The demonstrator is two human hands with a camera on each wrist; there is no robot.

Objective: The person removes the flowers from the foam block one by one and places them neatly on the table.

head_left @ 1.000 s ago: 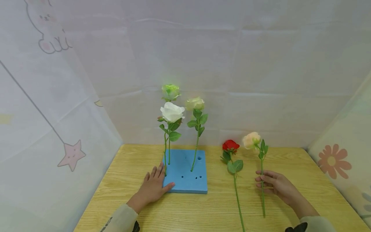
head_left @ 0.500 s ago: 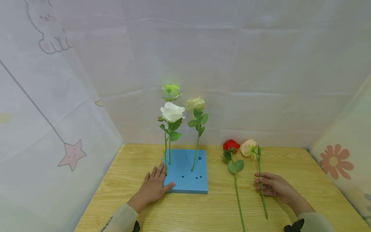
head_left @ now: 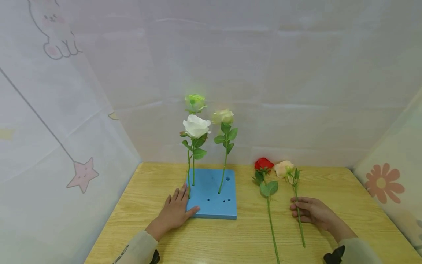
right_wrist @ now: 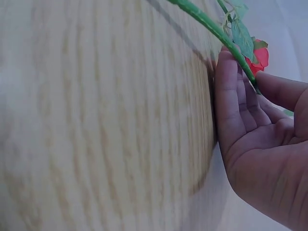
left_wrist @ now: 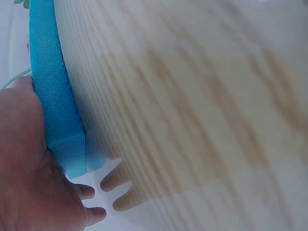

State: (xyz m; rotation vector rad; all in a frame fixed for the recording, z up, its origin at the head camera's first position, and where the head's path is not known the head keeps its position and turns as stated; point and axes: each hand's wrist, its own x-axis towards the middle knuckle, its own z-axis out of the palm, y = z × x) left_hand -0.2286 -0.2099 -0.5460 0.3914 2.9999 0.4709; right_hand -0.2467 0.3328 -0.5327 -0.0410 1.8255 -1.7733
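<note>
My left hand [head_left: 173, 212] rests along the left side of a blue foam block [head_left: 214, 209], fingers stretched out and thumb over its front left corner. In the left wrist view the palm lies against the block's side [left_wrist: 55, 82]. Three roses stand in the block's holes: a green rose [head_left: 195, 103], a white rose [head_left: 196, 126] and a cream rose [head_left: 223, 117]. My right hand [head_left: 314, 213] pinches the green stem of a peach rose [head_left: 284, 169] between thumb and fingers, low over the table. The right wrist view shows the stem [right_wrist: 211, 26] crossing the fingers.
A red rose [head_left: 263, 164] lies on the wooden table [head_left: 244, 238] between the block and my right hand, its stem toward the front edge. More holes [head_left: 227, 179] show in the block's right half. Printed white cloth [head_left: 296, 73] hangs behind and at both sides.
The peach rose's head has tipped down and left, closer to the red rose, and its stem now slants. My right hand has barely moved. The left hand and block stay put.
</note>
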